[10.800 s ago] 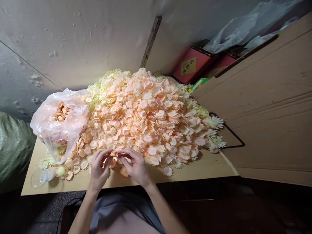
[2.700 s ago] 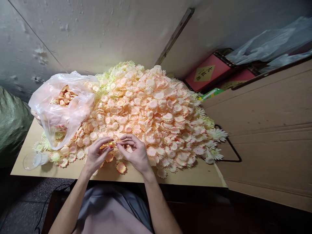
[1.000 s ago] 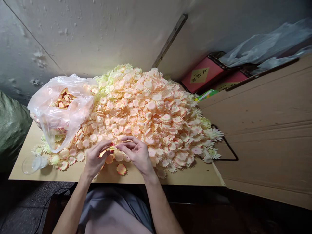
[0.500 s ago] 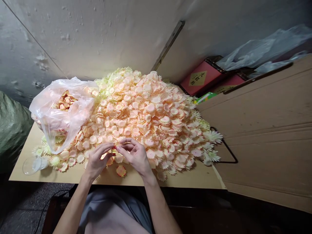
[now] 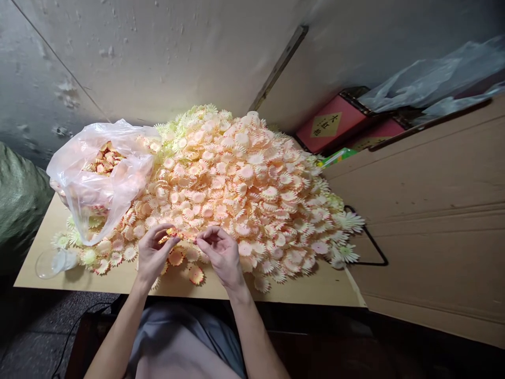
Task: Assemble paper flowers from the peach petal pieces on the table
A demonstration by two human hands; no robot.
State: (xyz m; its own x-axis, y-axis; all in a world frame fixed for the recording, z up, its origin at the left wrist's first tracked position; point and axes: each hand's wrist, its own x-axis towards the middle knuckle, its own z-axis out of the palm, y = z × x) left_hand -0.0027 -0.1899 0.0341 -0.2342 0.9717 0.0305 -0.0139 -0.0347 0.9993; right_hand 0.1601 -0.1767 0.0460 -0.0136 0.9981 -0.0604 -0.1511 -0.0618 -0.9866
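Observation:
My left hand [image 5: 153, 255] pinches a small yellow-and-red artificial flower piece [image 5: 171, 232] between thumb and fingers. Just to its right, the thumb and fingertips of my right hand [image 5: 223, 258] are pressed together; whatever they hold is too small to make out. Both hands hover over the near edge of a large heap of pale pink and cream artificial flower pieces [image 5: 244, 184] with jagged petals. Below the hands, a loose orange flower piece with red tips [image 5: 196, 274] lies on the table.
A white plastic bag [image 5: 74, 163] with folded flower pieces sits at the left of the table [image 5: 118, 284]. A clear cup [image 5: 49, 264] lies on its side at the front left. Cardboard [image 5: 426, 231] stands at the right, with red boxes [image 5: 331, 123] behind it and a green sack [image 5: 21, 210] at far left.
My hands were close together at the fingertips; now they are farther apart, with the yellow-and-red flower piece showing in my left hand. The view has shifted slightly.

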